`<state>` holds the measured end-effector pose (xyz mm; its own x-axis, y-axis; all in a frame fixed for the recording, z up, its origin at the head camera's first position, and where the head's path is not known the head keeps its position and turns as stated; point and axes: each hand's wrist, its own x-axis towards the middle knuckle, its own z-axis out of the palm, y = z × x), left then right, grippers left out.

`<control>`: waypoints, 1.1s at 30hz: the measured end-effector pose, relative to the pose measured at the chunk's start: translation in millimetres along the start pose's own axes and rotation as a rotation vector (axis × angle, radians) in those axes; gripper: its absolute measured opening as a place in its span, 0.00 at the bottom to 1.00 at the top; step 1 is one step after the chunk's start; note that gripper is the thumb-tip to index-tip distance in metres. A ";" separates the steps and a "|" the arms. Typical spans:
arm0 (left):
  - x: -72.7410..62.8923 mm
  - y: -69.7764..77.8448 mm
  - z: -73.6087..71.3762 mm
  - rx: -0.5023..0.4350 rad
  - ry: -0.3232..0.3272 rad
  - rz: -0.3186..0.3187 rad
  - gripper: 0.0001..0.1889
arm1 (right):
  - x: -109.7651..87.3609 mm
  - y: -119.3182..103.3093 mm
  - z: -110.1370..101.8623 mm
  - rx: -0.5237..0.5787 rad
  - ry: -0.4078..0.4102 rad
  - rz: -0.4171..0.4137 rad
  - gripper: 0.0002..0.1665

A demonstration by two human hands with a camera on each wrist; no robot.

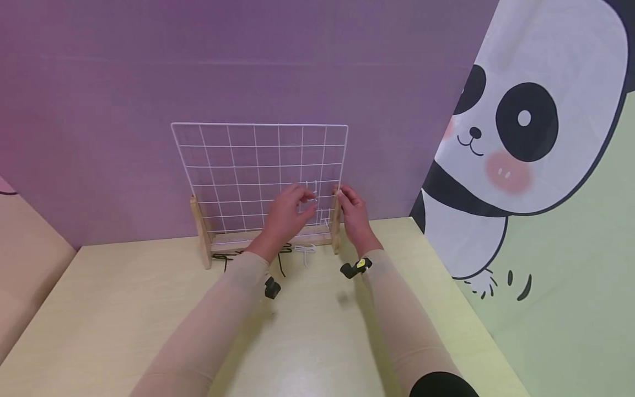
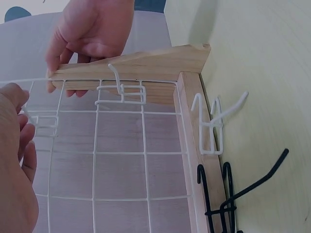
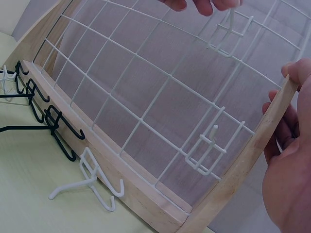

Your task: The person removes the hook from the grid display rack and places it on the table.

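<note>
A white wire grid (image 1: pixel 243 166) stands in a wooden stand (image 1: pixel 200 234) on the table. My left hand (image 1: pixel 288 218) is at the upper of two white hooks hung on the grid's right part; its fingertips (image 3: pixel 201 6) meet the prong of this upper hook (image 3: pixel 228 36). With the thumb in front and fingers behind, my right hand (image 1: pixel 356 218) grips the stand's right side post (image 3: pixel 262 131). The lower hook (image 3: pixel 206 150) hangs near that post, untouched by either hand. In the left wrist view, part of the left hand's grasp is hidden.
On the table (image 1: pixel 124 309), along the stand's base, lie a loose white hook (image 3: pixel 90 179) and several black hooks (image 3: pixel 56 126). A purple wall (image 1: pixel 124 99) rises behind the grid, and a panda mural (image 1: pixel 526 182) covers the right wall.
</note>
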<state>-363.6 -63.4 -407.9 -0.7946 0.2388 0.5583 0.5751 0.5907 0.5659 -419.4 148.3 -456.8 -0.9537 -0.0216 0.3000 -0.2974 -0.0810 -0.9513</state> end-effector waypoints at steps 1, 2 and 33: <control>0.6 0.5 0.6 0.003 0.002 0.000 0.12 | 0.1 0.2 0.1 0.002 0.000 -0.001 0.23; 1.0 0.9 1.1 0.001 0.004 -0.001 0.11 | 0.3 0.6 0.2 0.005 0.001 -0.001 0.23; 10.1 11.5 -4.8 0.020 0.201 0.146 0.04 | 2.3 2.3 -0.2 0.020 0.012 0.014 0.23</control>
<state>-364.0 -57.9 -392.8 -0.6471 0.1656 0.7442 0.6755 0.5771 0.4590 -422.3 148.3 -458.3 -0.9584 -0.0107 0.2852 -0.2828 -0.1008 -0.9539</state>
